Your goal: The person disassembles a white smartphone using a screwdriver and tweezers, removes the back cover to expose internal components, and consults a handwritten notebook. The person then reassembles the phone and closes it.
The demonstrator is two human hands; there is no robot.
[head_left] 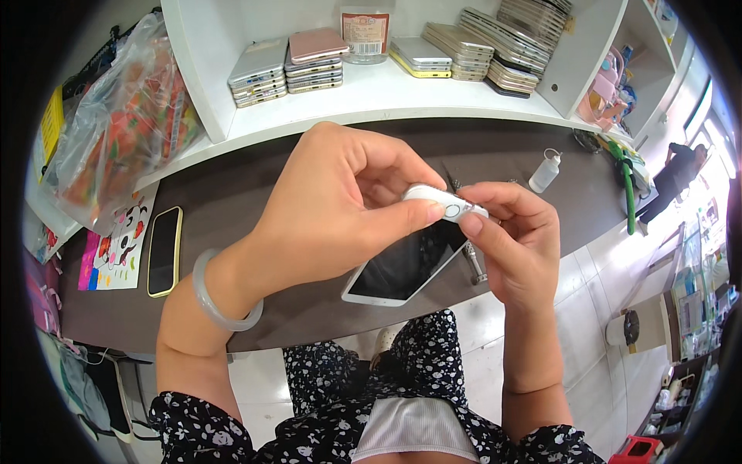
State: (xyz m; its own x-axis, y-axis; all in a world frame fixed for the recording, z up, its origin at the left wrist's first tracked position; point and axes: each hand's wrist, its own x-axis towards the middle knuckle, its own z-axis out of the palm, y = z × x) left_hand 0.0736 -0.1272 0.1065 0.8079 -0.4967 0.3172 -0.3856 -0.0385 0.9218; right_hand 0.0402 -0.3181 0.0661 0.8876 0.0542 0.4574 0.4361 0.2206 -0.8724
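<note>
Over the dark desk I hold a white smartphone (410, 267) with a black screen, tilted, its round home-button end uppermost. My left hand (332, 205) is closed in a pinch on that end, thumb beside the button. My right hand (522, 240) pinches the corner across from it with thumb and forefinger. The phone's other white end points down toward my lap, near the desk's front edge. Just behind the phone, partly covered by it and my right hand, lies a slim silver tool (474, 264); its exact kind is hidden.
Stacks of phones (317, 66) and a clear labelled container (365, 35) fill the white shelf (402, 100) behind. A small dropper bottle (546, 172) stands at right. At left lie a phone in a yellowish case (164, 251), a cartoon sheet (120, 247) and a plastic bag (131, 124).
</note>
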